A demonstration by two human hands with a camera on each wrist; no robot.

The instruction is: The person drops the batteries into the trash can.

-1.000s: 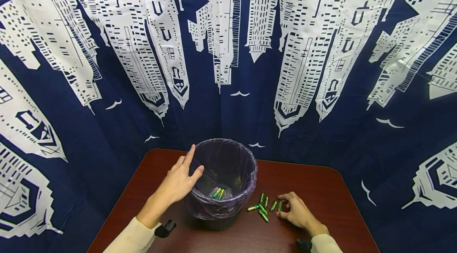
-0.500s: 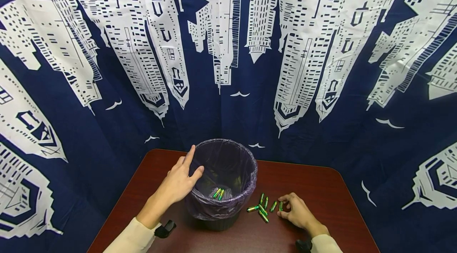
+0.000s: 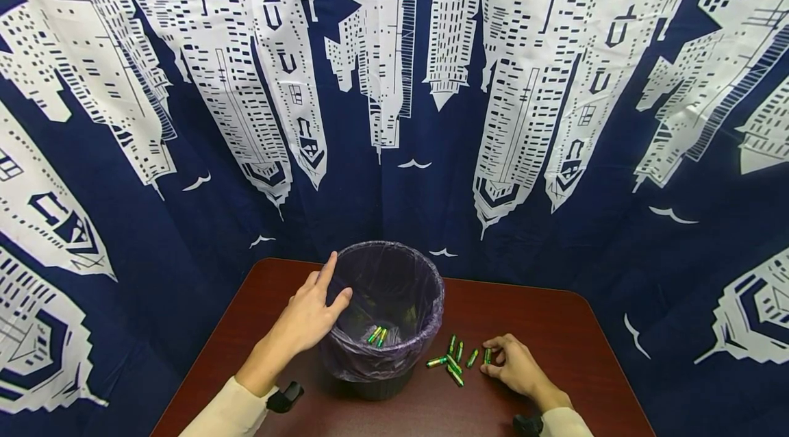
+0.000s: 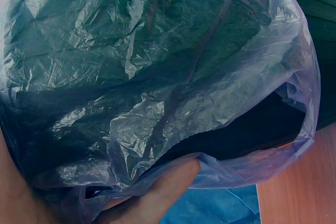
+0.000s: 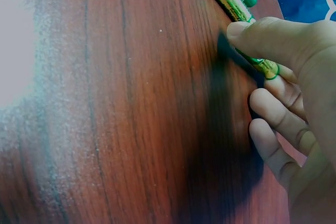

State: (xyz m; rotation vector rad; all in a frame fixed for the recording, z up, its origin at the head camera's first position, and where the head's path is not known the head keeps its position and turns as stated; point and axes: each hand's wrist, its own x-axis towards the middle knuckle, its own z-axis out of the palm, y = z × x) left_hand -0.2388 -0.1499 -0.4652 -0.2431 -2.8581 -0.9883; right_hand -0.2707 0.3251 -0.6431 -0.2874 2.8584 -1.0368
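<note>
Low, right hand (image 3: 510,364) curled, fingers (image 5: 275,111) pinching battery (image 3: 487,355) (seemingly by its ends), left hand (image 3: 311,308) splayed against bin (image 3: 377,388)

The left arm (image 3: 227,406) extends from the near left, the left hand (image 3: 308,312) angled far and right, index finger (image 3: 327,269) straight, thumb (image 3: 340,298) spread away; the right arm (image 3: 562,422) extends from the near right, the right hand (image 3: 516,367) slanting far and left, thumb (image 5: 270,36) and forefinger (image 3: 493,342) curved together in a pinch

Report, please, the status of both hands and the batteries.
Right hand pinches one battery. Left hand at rim of bin. Two batteries seen inside. Loose batteries between right hand and bin.
</note>
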